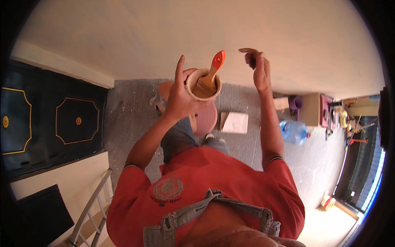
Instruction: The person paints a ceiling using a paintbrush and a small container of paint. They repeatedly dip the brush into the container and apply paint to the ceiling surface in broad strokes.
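My left hand (180, 96) is wrapped round a small round tub (200, 98), its index finger sticking up past the rim. A paintbrush (218, 61) with an orange-red handle leans in the tub, bristle end down among brownish contents. To the right, my right hand (261, 73) is raised in front of the pale wall (164, 33). Its index finger stretches to the left and the other fingers are partly bent, with nothing seen in them. Whether it touches the wall I cannot tell.
Below the tub is a pink round surface (206, 119). A white box-like item (235, 122) lies on the grey floor (127, 115). Right of my right forearm are a blue water jug (293, 132) and a purple container (295, 103). Dark gold-trimmed doors (78, 136) and a metal railing (92, 201) are at left.
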{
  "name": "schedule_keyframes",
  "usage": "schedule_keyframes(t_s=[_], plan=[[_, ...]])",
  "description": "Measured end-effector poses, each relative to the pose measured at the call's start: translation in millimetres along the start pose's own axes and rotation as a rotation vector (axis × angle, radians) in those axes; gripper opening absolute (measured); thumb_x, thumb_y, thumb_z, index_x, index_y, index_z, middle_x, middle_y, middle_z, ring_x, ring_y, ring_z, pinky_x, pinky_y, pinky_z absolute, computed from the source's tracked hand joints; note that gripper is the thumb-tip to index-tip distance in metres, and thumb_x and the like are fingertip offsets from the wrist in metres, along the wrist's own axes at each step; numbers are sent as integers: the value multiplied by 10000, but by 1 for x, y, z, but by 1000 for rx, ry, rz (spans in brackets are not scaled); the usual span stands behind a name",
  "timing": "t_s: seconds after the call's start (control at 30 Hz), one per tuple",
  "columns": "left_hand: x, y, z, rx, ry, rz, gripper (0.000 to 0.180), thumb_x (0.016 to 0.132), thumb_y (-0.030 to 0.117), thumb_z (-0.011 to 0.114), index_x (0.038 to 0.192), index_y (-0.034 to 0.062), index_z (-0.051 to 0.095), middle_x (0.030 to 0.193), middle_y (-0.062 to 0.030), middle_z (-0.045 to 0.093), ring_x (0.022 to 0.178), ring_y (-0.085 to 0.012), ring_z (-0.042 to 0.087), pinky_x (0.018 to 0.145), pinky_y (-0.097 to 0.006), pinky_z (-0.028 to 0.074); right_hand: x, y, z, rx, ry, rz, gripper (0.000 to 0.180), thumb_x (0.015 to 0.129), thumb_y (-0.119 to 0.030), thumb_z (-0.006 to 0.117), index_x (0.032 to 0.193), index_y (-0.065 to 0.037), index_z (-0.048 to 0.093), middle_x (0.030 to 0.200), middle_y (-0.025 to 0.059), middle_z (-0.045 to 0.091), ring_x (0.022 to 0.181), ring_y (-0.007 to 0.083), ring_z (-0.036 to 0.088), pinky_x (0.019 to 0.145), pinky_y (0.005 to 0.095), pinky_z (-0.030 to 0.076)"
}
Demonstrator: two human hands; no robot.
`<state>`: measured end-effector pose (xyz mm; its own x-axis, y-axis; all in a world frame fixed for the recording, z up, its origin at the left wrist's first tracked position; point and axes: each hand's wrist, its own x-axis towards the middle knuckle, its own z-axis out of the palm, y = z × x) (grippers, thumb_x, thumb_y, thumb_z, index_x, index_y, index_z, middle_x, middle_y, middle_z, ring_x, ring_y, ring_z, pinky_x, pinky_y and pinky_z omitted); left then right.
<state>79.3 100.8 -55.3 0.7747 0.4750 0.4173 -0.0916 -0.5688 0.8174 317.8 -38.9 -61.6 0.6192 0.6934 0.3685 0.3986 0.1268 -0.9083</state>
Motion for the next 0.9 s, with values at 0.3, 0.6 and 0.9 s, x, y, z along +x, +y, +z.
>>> schedule_keyframes(t_s=[0.3, 0.6, 0.9], plan=[[166, 62, -140, 121, -85, 83, 1299, 609, 206, 971, 1546, -41, 106, 1319, -212, 569, 1230, -365, 586, 1066, -464, 457, 312, -182, -17, -567, -326, -947, 206, 926, -105, 529, 734, -69, 594, 637, 102, 524, 534, 287, 541, 475, 403, 425], [242, 172, -215, -66, -39, 21, 1253, 638, 229, 950, 1537, -57, 126, 1318, -218, 571, 1199, -359, 601, 1048, -459, 461, 293, -254, 31, -58, -419, -299, 528, 1018, -469, 382, 1015, -3, 630, 686, 117, 509, 595, 290, 542, 599, 394, 468], [265, 261, -232, 59, -47, -39, 1260, 653, 186, 924, 1556, -15, 69, 1294, -175, 583, 1188, -316, 608, 1008, -432, 497, 249, -348, 28, 147, -392, 34, 695, 859, -556, 714, 1208, 37, 615, 857, 47, 581, 724, 143, 517, 638, 312, 429]])
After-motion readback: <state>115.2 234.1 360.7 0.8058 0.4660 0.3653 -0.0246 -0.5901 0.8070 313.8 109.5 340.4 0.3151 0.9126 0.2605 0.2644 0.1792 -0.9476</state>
